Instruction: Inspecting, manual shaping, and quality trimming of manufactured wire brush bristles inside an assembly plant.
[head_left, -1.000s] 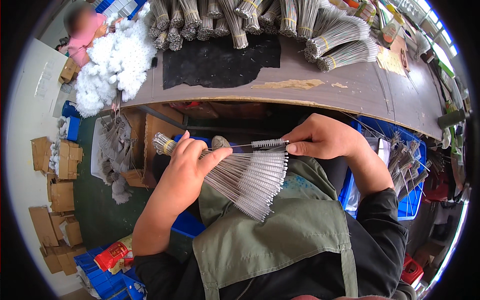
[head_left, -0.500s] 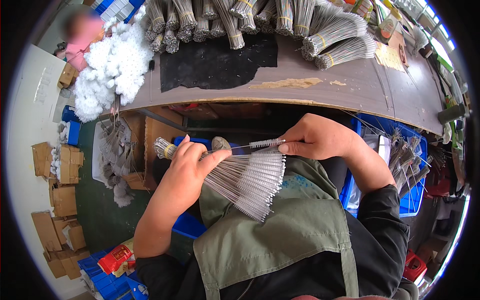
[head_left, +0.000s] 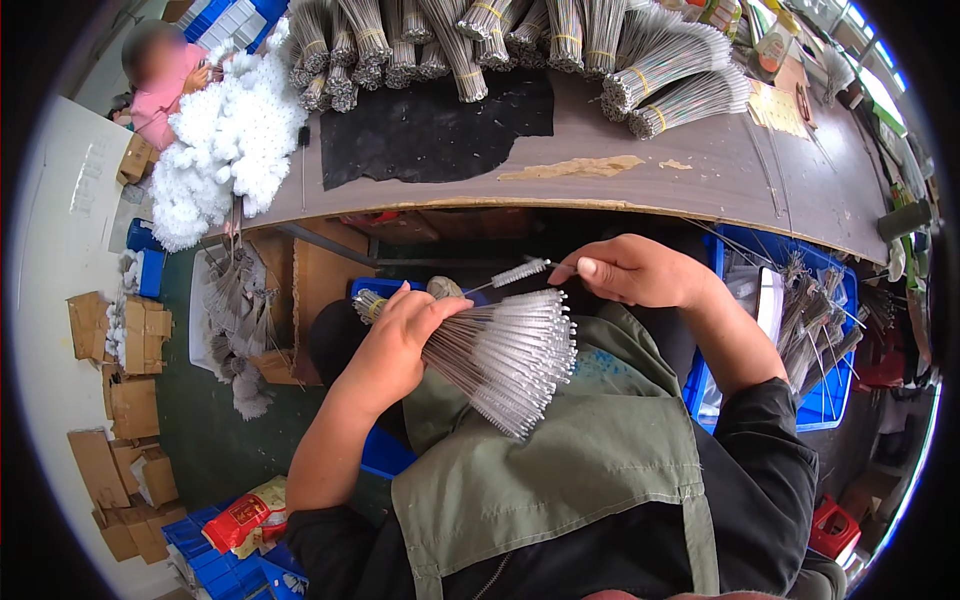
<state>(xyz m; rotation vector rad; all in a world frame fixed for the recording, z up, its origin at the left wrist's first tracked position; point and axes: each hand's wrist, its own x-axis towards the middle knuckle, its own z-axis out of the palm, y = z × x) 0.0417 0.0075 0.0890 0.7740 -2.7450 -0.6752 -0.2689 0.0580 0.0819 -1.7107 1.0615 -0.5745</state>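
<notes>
A fanned bundle of thin wire brushes [head_left: 505, 365] with pale bristle heads is in my left hand [head_left: 392, 345], whose fingers wrap round the wire stems. A yellow band circles the stem end, to the left of that hand. One brush [head_left: 520, 272] sticks out above the others, tilted up to the right, its stem running back to my left hand. Just right of its tip is my right hand [head_left: 630, 272], thumb raised and index finger bent, with no brush visibly gripped. Any contact between fingertip and brush tip is hard to make out.
On the table [head_left: 690, 190] lie many banded wire bundles [head_left: 640, 85], a black mat [head_left: 430, 125] and a heap of white bristly pieces [head_left: 225, 140]. Blue bins [head_left: 845, 300] with brushes stand at right; cardboard boxes [head_left: 140, 390] line the left. A person [head_left: 165, 90] in pink sits far left.
The single brush has swung from nearly level to an upward tilt, and my right fingers have come off its tip. My left hand and the bundle have shifted slightly right.
</notes>
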